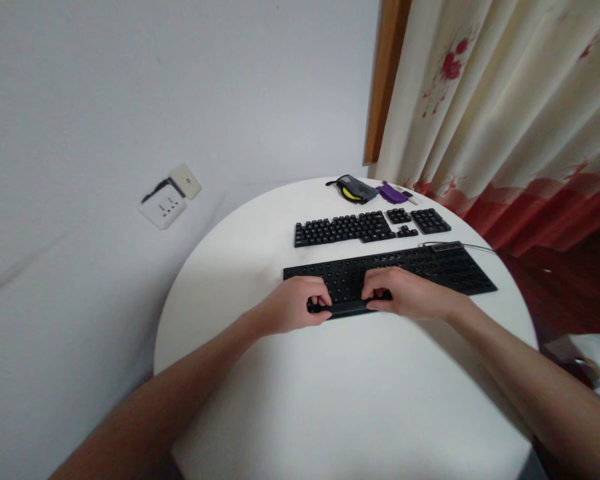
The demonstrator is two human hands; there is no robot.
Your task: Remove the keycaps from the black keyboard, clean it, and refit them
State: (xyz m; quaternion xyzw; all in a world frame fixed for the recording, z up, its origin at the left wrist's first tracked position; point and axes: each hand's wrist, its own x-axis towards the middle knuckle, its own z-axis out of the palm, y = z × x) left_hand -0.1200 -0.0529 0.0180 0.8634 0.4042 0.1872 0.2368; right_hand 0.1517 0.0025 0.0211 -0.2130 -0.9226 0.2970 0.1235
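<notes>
Both of my hands grip a long black space bar keycap point(349, 307), one at each end. My left hand point(303, 303) pinches its left end between thumb and curled fingers. At the right end my right hand point(397, 293) is closed the same way. The bar is over the front edge of a black keyboard point(347, 273) lying on the white table; whether it is seated cannot be told. Much of the keyboard's surface shows bare switch positions without keycaps. My right hand and forearm hide part of it.
Behind the keyboard, removed black keycaps point(340, 230) lie grouped in keyboard layout on the round white table point(220, 267). Farther back are a dark grey pouch with yellow point(357, 189) and a purple cloth point(391, 194). A cable point(480, 248) runs off right. Wall left, curtain point(460, 120) right.
</notes>
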